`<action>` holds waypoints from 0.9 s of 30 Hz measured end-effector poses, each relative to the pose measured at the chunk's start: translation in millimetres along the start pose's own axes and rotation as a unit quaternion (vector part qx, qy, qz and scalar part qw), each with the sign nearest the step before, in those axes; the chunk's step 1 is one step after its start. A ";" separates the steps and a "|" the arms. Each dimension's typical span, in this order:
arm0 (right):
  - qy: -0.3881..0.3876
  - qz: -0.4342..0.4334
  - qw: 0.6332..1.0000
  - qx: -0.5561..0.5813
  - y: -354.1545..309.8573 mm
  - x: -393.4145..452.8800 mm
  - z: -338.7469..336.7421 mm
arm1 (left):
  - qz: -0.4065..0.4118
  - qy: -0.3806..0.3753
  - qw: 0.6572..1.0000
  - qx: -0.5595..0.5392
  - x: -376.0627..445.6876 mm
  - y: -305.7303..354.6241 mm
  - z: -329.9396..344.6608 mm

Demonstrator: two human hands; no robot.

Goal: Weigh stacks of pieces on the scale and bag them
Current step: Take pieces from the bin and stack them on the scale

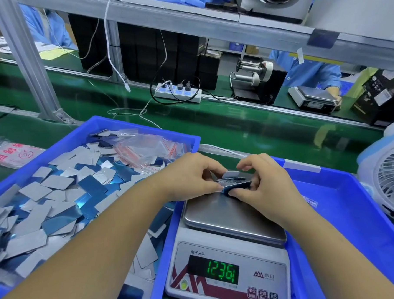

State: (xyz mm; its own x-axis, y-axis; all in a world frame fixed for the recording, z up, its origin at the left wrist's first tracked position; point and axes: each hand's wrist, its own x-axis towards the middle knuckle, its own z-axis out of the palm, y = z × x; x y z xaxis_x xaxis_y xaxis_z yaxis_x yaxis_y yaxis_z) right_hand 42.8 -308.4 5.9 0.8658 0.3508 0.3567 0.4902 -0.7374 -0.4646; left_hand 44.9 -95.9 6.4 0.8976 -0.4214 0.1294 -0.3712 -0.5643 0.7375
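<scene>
Two blue plastic trays sit side by side: the left tray (95,124) heaped with too many loose grey-and-blue rectangular pieces (58,200) to count, plus clear zip bags (146,147), the right tray (351,199) holding one white digital scale (230,272) showing green digits. Over its steel pan (217,216), the left hand (192,176) and right hand (265,180) pinch one small stack of pieces (234,181) at its ends. This looks like the weighing step; next, probably adjusting the count, then bagging.

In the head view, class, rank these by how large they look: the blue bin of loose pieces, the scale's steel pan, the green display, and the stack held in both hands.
1. Blue bin
2. Steel pan, nearer the camera
3. Green display
4. Stack, partly hidden by fingers; close to the display, so unsure.
</scene>
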 end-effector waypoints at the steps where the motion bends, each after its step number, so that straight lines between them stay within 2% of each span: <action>1: -0.002 -0.002 1.000 0.001 -0.5 -0.4 0.0 | -0.001 -0.005 1.000 -0.006 -0.3 0.0 -0.8; 5: 0.000 0.002 1.000 -0.016 -4.4 -1.2 2.5 | -0.011 -0.018 1.000 -0.019 0.2 -1.7 -0.4; 9: 0.006 0.016 1.000 0.003 -8.6 1.2 3.7 | 0.015 0.028 0.999 0.019 2.5 0.4 8.2; 14: -0.090 0.035 0.993 0.066 -4.7 -0.5 -12.1 | 0.019 0.036 0.999 0.036 4.9 -1.0 10.4; 18: -0.014 -0.001 0.995 0.098 -0.6 1.2 -12.4 | 0.009 0.043 0.998 0.055 5.8 -0.3 12.3; 21: 0.002 -0.019 0.996 0.088 -3.1 2.1 -5.6 | -0.001 0.041 0.996 0.074 6.3 -0.2 12.4; 25: 0.031 0.033 0.992 0.117 5.6 3.9 -12.2 | -0.022 0.043 0.996 0.076 8.0 -1.5 11.1; 27: 0.021 0.065 0.989 0.132 11.3 3.9 -14.7 | -0.028 0.043 0.996 0.079 8.5 -1.7 11.0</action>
State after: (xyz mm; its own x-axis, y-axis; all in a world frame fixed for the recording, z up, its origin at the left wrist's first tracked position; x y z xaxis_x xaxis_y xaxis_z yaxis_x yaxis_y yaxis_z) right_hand 50.3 -323.8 14.0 0.9210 0.2355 0.3104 0.3892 -0.5958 -0.7025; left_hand 50.5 -106.3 -1.0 0.9325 -0.3273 0.1526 -0.3467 -0.6928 0.6323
